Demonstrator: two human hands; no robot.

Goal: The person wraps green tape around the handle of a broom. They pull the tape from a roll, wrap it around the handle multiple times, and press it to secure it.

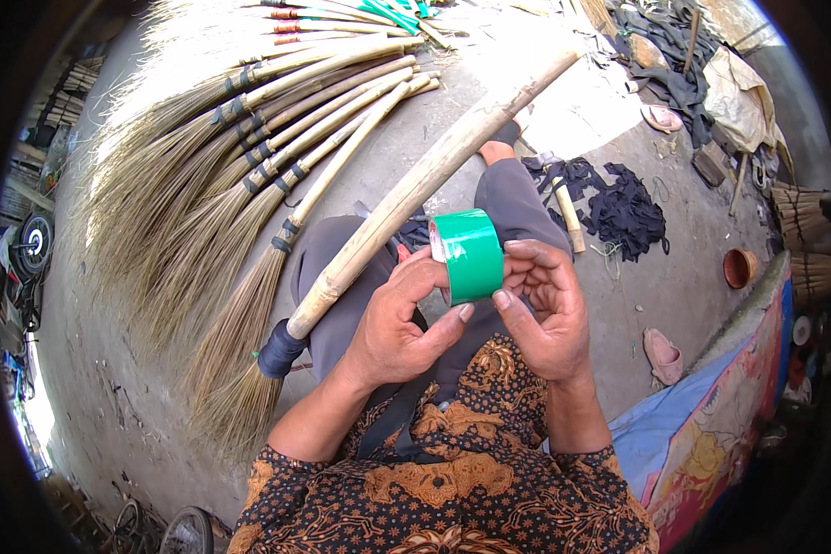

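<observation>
Between my two hands is a roll of shiny green adhesive tape (pixel 475 254), held above my lap. My left hand (pixel 399 319) grips it from the left, with fingers at the core and the thumb at the lower edge. My right hand (pixel 547 309) has its thumb and curled fingertips at the roll's right edge. Across my left thigh lies a broom with a thick pale wooden handle (pixel 434 175), slanting up to the right. Dark binding (pixel 280 351) wraps the handle's lower end, above the straw bristles (pixel 242 406).
Several finished brooms (pixel 277 148) lie fanned out on the concrete floor at the left. Black cloth strips (pixel 626 212) and a short stick (pixel 569 215) lie at the right. Farther right are a clay pot (pixel 740 268), a pink shoe (pixel 663 356) and a blue printed sheet (pixel 683 415).
</observation>
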